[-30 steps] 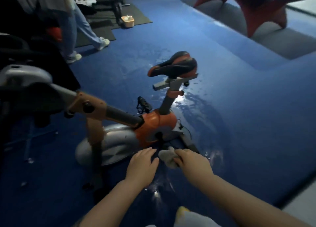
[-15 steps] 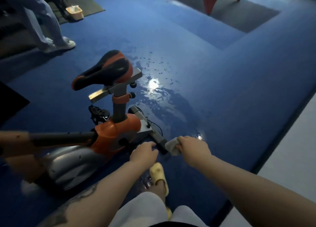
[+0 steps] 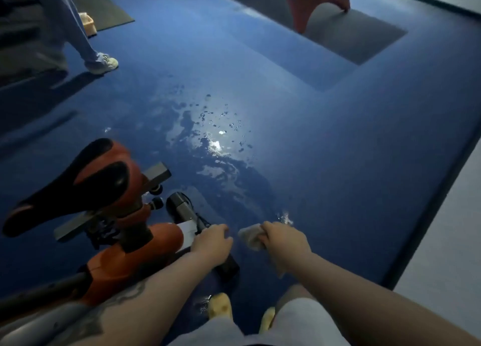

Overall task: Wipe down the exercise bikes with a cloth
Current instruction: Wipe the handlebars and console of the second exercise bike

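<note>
Hazard: the blue floor [image 3: 338, 150] carries a wet patch [image 3: 216, 147] just beyond the exercise bike [image 3: 135, 244]; a slip is likely if weight shifts onto it. The left hand [image 3: 212, 244] is closed around the rear base bar [image 3: 187, 215]; the bike could roll or tip if pulled. The right hand [image 3: 285, 241] is clamped on the cloth [image 3: 250, 235], held just right of the bar, apart from it; a loose corner may drag water

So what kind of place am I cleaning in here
Probably a gym or fitness room: an exercise bike stands on blue sports flooring, with dark mats beyond, and your right hand holds a cloth.
</note>
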`<state>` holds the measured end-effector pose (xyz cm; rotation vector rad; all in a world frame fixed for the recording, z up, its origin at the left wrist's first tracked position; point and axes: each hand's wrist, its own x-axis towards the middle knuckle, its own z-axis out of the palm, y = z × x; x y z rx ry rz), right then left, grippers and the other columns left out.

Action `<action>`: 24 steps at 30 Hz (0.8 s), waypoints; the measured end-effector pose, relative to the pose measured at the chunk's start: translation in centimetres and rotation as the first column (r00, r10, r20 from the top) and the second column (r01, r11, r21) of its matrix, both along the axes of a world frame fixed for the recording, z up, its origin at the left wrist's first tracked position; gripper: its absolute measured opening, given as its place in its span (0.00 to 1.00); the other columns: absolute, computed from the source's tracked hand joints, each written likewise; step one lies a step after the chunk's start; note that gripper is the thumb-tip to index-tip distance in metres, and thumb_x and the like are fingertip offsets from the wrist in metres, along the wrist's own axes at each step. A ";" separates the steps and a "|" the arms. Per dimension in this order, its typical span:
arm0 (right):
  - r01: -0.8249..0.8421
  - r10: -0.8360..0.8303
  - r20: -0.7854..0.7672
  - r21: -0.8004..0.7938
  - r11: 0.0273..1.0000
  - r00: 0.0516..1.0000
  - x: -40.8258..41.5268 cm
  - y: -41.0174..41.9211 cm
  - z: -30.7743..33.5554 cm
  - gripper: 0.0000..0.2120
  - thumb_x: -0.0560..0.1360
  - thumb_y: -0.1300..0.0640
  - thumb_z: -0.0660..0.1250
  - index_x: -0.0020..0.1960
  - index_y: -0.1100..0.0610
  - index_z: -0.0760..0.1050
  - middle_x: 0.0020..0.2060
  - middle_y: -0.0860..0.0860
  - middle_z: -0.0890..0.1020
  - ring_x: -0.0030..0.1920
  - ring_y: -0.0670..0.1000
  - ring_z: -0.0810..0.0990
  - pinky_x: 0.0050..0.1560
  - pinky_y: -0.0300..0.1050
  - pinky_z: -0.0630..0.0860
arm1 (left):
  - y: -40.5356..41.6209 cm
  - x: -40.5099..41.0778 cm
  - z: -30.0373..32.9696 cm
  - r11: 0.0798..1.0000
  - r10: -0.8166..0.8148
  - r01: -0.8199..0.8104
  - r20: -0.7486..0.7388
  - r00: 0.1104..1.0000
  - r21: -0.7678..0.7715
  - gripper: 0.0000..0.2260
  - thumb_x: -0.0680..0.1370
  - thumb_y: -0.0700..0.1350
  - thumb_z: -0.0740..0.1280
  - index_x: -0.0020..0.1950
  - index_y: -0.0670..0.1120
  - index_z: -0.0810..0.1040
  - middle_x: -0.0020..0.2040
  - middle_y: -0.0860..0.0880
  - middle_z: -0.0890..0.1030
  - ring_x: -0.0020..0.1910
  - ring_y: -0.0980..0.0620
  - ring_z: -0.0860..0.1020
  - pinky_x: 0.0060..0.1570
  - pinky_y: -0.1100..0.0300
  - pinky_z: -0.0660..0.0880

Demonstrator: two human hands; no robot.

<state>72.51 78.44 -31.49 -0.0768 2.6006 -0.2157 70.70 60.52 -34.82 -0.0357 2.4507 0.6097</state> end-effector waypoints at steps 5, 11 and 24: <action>-0.049 0.044 -0.073 -0.060 0.997 0.996 -7.9 4.4 -0.9 0.06 0.78 0.56 0.57 0.54 0.54 0.69 0.51 0.51 0.76 0.50 0.56 0.78 0.39 0.48 0.69 | 4.2 -6.6 -0.8 0.996 0.087 -0.088 0.029 0.996 0.027 0.20 0.77 0.51 0.59 0.68 0.52 0.71 0.67 0.49 0.75 0.62 0.47 0.74 0.61 0.51 0.73; -0.293 0.293 -0.020 0.005 0.956 0.956 -19.0 9.3 -1.2 0.07 0.78 0.56 0.60 0.55 0.53 0.68 0.52 0.51 0.76 0.49 0.55 0.78 0.38 0.48 0.70 | 8.9 -14.1 -1.4 0.938 0.341 -0.342 0.031 0.939 0.059 0.20 0.78 0.51 0.58 0.70 0.52 0.70 0.69 0.51 0.73 0.65 0.48 0.73 0.62 0.52 0.72; -0.684 0.684 0.023 0.005 0.729 0.729 -37.2 0.9 0.3 0.20 0.65 0.60 0.71 0.53 0.49 0.69 0.50 0.47 0.79 0.49 0.55 0.80 0.36 0.43 0.70 | 4.5 -21.3 -0.6 0.605 0.794 -0.793 0.024 0.607 0.071 0.17 0.78 0.49 0.58 0.67 0.51 0.72 0.66 0.48 0.75 0.60 0.46 0.76 0.58 0.50 0.74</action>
